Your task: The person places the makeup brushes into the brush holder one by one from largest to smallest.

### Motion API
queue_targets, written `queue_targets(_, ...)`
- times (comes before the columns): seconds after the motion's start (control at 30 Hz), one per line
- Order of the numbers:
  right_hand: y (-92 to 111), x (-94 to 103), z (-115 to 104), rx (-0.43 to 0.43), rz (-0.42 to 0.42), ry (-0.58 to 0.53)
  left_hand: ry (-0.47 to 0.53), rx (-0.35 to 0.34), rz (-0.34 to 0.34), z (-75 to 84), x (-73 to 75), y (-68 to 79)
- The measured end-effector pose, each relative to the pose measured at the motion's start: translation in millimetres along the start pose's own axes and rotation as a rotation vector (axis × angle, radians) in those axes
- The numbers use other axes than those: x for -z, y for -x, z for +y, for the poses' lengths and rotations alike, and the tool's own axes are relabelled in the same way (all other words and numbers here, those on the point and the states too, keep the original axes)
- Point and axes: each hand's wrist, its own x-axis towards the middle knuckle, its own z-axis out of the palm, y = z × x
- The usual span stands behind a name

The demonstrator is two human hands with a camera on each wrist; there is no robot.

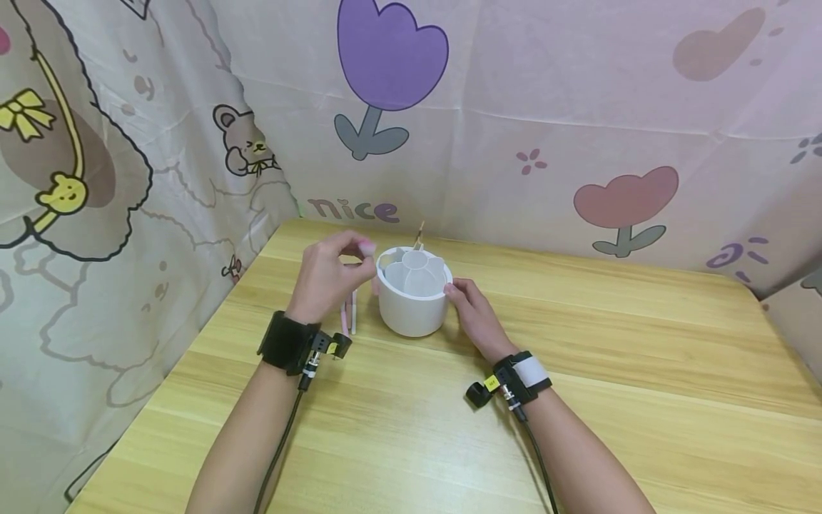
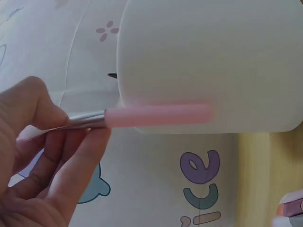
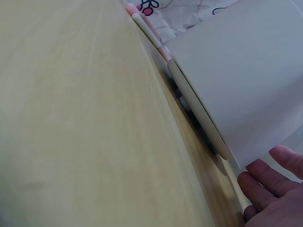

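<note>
A round white desk organizer (image 1: 412, 314) with divided compartments stands on the table. My left hand (image 1: 329, 275) is raised at its left side, pinching a brush with a pink handle (image 2: 161, 114) and a silver ferrule (image 2: 87, 120). The handle points down beside the organizer's outer wall; the fingers cover the brush's other end. On the right, my right hand (image 1: 475, 314) holds the organizer at its rim, thumb at the edge and fingers along the side. A thin gold-coloured stick (image 1: 420, 234) shows above the organizer's far rim.
Several slim pink and white pens (image 1: 349, 314) lie on the wooden table (image 1: 610, 371) left of the organizer. A printed cloth (image 1: 501, 86) hangs behind the table and along its left side. Cables (image 1: 282, 442) run from both wrist cameras along the forearms.
</note>
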Motion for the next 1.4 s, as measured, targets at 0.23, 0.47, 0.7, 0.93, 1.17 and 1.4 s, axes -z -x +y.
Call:
queue_targets(0.23,0,-0.5,1,-0.008,0.004,-0.002,0.045,-0.07,0.046,0.0,-3.7,0.5)
queue_targets(0.47,0,-0.7,0,-0.008,0.006,0.001,0.053,-0.148,0.089,2.4,-3.2,0.7)
queue_targets(0.7,0,-0.3,0,0.001,0.006,0.003,0.112,-0.224,0.152,11.1,1.0,1.7)
queue_targets(0.93,0,-0.6,1,0.002,0.014,0.007,0.178,-0.264,0.233,22.9,3.9,2.9)
queue_targets(1.17,0,-0.3,2,0.004,0.015,0.001,0.258,-0.296,0.261,24.4,1.3,2.8)
queue_targets(1.4,-1,-0.9,1,0.011,0.011,0.008,0.248,-0.297,0.245,19.6,-4.0,2.1)
